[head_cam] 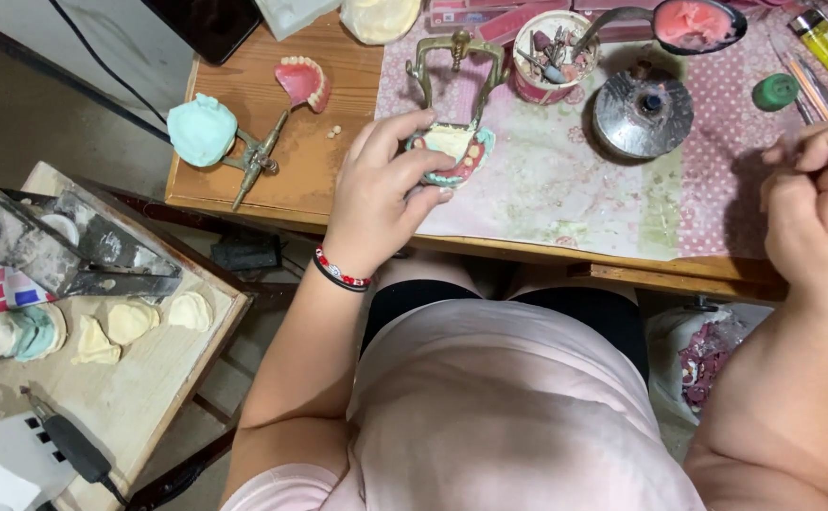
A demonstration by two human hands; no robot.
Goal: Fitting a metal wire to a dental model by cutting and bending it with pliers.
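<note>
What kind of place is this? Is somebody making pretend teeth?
It looks like a dental workshop where false teeth are made. The left hand holds a brass hinged frame with a tooth model in it. A pink denture lies on the table, and plaster casts sit nearby.

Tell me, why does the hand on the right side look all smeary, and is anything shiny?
In the head view, the right hand is smeared by motion blur at its fingertips; the left hand, gripping the dental model on its brass frame, is sharp. The round metal burner catches soft glare. Light is even, shadows faint; edges bend slightly.
</note>
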